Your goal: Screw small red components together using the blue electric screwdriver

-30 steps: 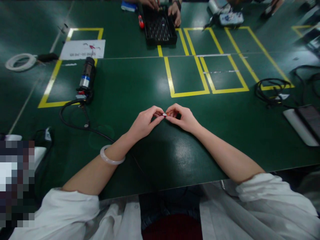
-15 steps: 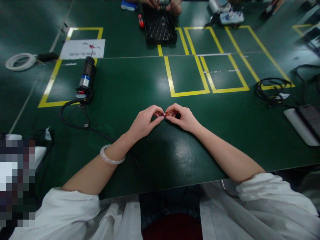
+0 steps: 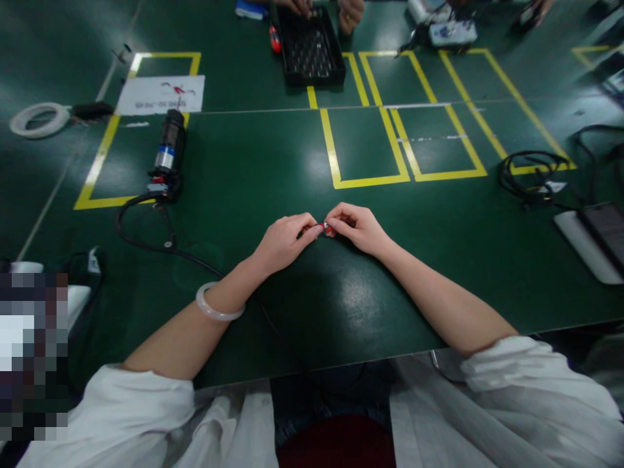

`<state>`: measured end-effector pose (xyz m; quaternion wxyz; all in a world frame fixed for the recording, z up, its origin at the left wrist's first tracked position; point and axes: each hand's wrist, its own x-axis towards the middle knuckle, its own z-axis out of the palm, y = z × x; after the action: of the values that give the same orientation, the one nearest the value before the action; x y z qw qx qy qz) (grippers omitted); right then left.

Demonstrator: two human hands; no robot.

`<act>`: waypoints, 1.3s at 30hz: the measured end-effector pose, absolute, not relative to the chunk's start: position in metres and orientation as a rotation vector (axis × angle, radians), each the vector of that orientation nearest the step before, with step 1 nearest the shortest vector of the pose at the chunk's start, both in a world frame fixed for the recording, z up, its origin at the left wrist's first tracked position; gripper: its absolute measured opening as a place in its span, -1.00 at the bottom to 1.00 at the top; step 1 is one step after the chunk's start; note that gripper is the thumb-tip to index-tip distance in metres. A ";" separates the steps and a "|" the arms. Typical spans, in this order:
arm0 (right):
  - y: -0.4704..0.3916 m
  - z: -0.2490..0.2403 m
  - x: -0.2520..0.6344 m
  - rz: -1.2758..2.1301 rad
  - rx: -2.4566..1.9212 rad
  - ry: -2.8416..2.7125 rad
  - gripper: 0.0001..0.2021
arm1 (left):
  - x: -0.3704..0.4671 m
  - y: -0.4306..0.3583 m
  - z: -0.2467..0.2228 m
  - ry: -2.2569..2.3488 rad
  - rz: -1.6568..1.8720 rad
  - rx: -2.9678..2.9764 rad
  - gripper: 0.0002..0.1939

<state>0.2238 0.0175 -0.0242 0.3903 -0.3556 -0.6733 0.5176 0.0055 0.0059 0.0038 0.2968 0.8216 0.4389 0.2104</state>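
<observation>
Between my fingertips is a small red part [image 3: 326,227] with a pale spot on it; its kind is too small to make out. My left hand [image 3: 287,239] pinches its left side with thumb and fingers. From the right, my right hand [image 3: 359,227] grips the same part, thumb laid along it. The two hands nearly meet just above the green tabletop [image 3: 253,162]. Fingers cover most of the part.
At left lies a black electric screwdriver-like tool [image 3: 168,153] with a cable, by a white paper [image 3: 160,95] and a white ring coil [image 3: 39,121]. Beyond, a co-worker's hands are near a black tray [image 3: 314,78]. Coiled black cable [image 3: 524,179] lies right.
My hands have turned slightly around the red part, and my left fingers have dropped a little. Across the table, the co-worker's one hand has shifted away from the tray's edge.
</observation>
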 end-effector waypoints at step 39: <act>0.018 -0.023 0.225 1.161 -0.960 -1.847 -0.81 | -0.207 0.084 0.003 2.357 0.504 1.888 -0.32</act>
<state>0.2251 0.0185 -0.0233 0.3701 -0.3743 -0.7199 0.4525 -0.2074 0.0836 0.0034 0.0398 0.6162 0.7692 0.1644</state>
